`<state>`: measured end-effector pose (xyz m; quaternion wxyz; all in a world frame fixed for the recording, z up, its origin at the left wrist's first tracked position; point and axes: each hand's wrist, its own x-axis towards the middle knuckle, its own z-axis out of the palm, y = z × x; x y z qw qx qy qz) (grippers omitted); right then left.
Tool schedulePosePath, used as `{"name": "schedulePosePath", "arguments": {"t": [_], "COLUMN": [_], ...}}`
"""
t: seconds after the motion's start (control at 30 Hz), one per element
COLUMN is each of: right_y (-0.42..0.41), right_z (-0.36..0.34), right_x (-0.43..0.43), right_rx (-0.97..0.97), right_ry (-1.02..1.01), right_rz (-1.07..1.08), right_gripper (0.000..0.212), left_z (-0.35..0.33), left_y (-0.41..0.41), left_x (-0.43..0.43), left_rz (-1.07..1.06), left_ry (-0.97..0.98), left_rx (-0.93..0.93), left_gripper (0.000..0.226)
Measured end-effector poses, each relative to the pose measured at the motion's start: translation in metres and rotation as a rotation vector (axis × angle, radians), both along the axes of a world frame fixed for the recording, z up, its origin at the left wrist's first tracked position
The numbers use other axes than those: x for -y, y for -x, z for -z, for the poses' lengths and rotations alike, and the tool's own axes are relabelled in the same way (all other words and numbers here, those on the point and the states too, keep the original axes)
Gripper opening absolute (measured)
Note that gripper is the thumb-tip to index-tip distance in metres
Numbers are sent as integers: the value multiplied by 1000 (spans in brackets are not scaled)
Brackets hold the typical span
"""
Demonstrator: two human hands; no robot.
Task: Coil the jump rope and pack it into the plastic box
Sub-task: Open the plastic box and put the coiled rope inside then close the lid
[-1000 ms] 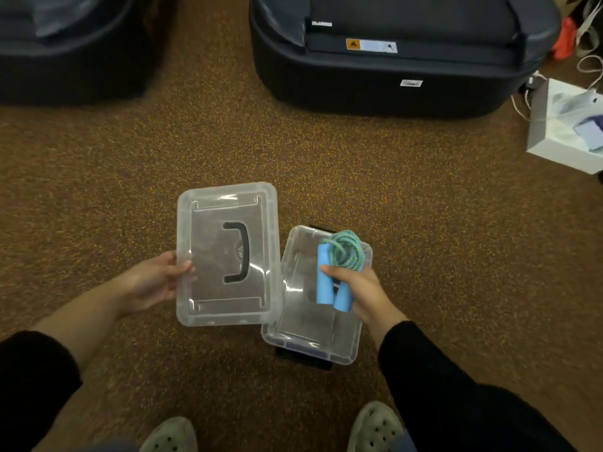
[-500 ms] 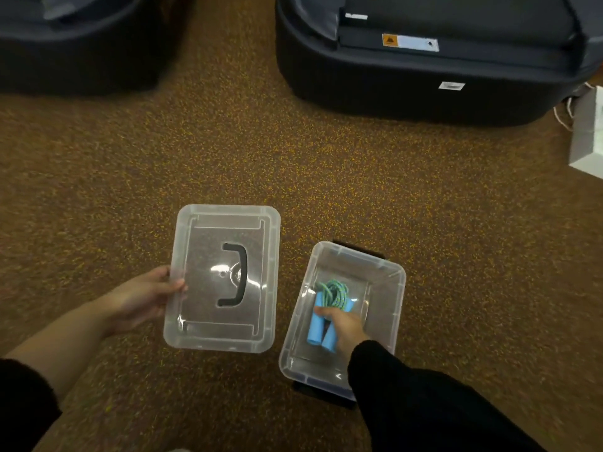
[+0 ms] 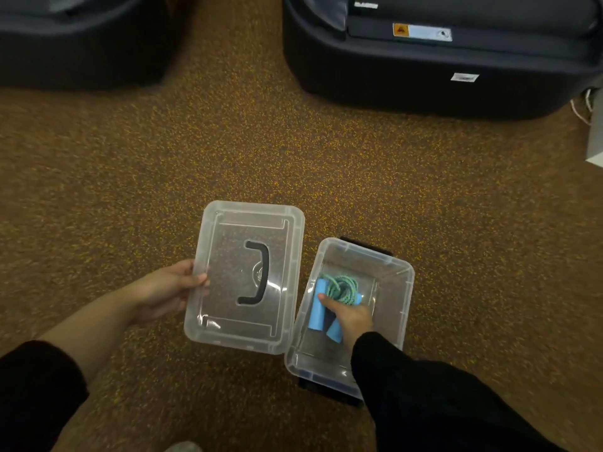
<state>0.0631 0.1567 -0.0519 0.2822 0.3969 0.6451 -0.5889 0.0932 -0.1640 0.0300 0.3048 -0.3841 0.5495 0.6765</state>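
A clear plastic box (image 3: pixel 396 288) with black latches sits open on the brown carpet. Inside it lies the coiled jump rope (image 3: pixel 339 288), a teal cord bundled with two light blue handles. My right hand (image 3: pixel 350 316) reaches down into the box and is closed over the handles. My left hand (image 3: pixel 169 288) holds the box's clear lid (image 3: pixel 244 278) by its left edge, to the left of the box. The lid has a black carry handle and hangs slightly over the box's left rim.
Two large dark cases stand at the back, one at top left (image 3: pixel 81 44) and one at top right (image 3: pixel 440 60). A white object (image 3: pixel 595 148) and a white cable show at the right edge. Brown speckled carpet surrounds the box.
My right hand has lowered the coiled rope from above the box's rim down into the box. The lid has moved aside to the left of the box.
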Motion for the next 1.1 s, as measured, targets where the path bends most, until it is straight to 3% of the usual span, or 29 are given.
{"name": "schedulePosePath", "arguments": {"t": [0.07,0.17,0.23,0.3,0.37,0.47,0.53,0.7,0.93,1.0,1.1], "right_y": [1,7,11,14,16,13,8,5,-1,-11,-24], "right_z": [-3,-1,-4,-16,-23,-39,-56,-98,-102,-99,-90], "right_x": [2,5,7,12,13,8,1,-12,-47,-51,-58], "right_rx": [-13,13,53,46,-20,-231,-419,-768,-674,-621,-593], "right_ry": [-34,-254,-392,-454,-500,-490,-477,-383,-355,-371,-484], "right_rz": [41,-57,-154,-196,-243,-315,-251,-173,-144,-94,-75], "right_gripper": [53,113,125,114,89,42,27,22,25,28,34], "left_z": [-2,-9,-11,-13,-15,-20,-22,-28,-41,-37,-28], "left_y": [4,10,13,16,19,26,31,40,43,41,34], "left_x": [-4,-11,-14,-18,-24,-36,-46,-82,-136,-151,-172], "left_rz": [2,21,53,75,96,126,125,123,173,247,440], "left_ry": [-10,-12,-6,-4,-4,-14,-14,-28,21,145,514], "left_rx": [0,-3,0,5,5,2,-2,16,10,-21,-57], "left_gripper": [37,36,38,41,40,40,38,26,19,24,38]}}
